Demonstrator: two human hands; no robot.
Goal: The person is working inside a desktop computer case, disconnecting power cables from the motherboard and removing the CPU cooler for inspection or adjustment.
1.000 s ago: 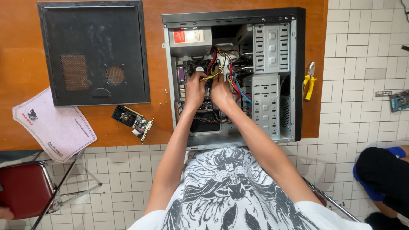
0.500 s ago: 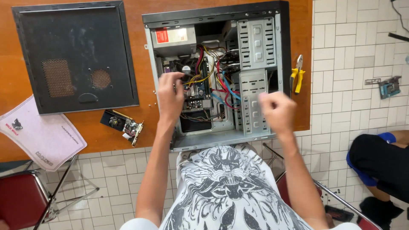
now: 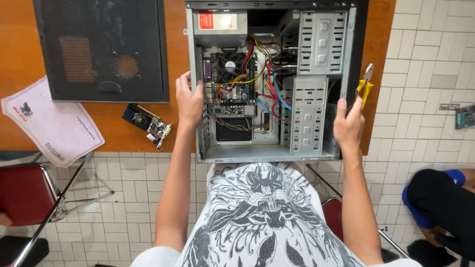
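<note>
Seen from the head camera, looking straight down: an open computer case (image 3: 277,81) lying on its side on an orange-brown table (image 3: 15,59), by the table's right edge and reaching to its near edge. Left hand (image 3: 189,101) wrapped over the case's left wall, fingers curled on the metal rim, thumb on the outside. Right hand (image 3: 348,123) pressed on the case's right wall near the near right corner, fingers up along the black side. Both hands grasping the case, one on each side, nothing else in them. Inside the case: a green motherboard (image 3: 230,79) with a round black fan (image 3: 229,66), a bunch of red, yellow, blue and black cables (image 3: 267,86) in the middle, a grey metal drive cage (image 3: 309,113) on the right, a power box with a red sticker (image 3: 220,22) in the far left corner. Yellow-handled pliers (image 3: 365,84) lying at the table's right edge, just beside the case and just above the right hand. Black side panel (image 3: 101,49) with round vent holes flat on the table, left of the case. Small graphics card (image 3: 151,123) near the table's near edge, between the panel and the left hand. White paper sheet (image 3: 49,126) at the near left corner, hanging over the edge. Red chair (image 3: 22,195) on the white tile floor below the left corner. Another person in dark clothes (image 3: 440,202) at the lower right, well apart from the table.
</note>
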